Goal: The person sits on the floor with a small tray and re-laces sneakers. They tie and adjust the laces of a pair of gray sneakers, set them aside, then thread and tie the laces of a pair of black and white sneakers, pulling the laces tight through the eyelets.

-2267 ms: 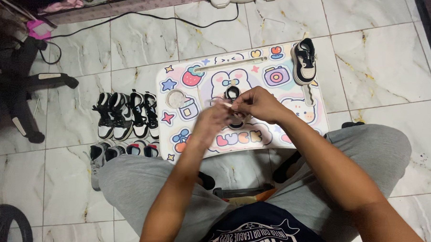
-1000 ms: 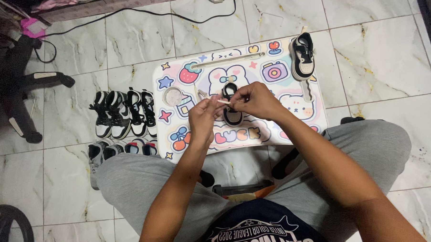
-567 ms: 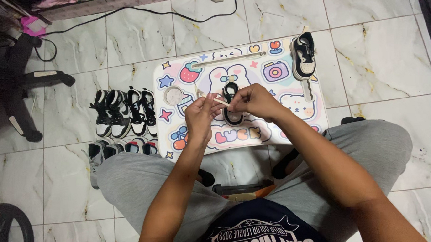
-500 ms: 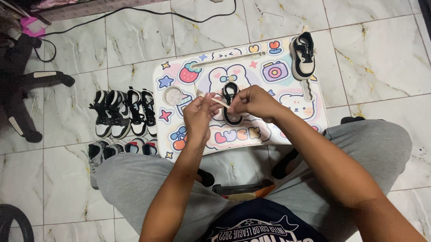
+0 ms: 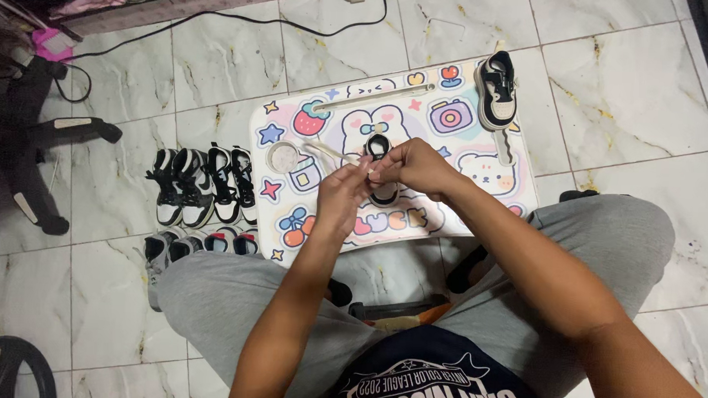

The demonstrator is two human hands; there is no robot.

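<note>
Seated on the floor, grey knees wide. Left hand [image 5: 340, 197] and right hand [image 5: 411, 166] together over the sticker tray [image 5: 465, 160], both pinching a lace [image 5: 328, 151] on the small shoe [image 5: 381, 165]. Far corner: second shoe [image 5: 498, 89].

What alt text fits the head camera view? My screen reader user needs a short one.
A seated person's left hand and right hand work a pale lace on a small black-and-white shoe over a cartoon-printed lap table. A second small shoe stands at the table's far corner; more small shoes line the tiled floor.
</note>
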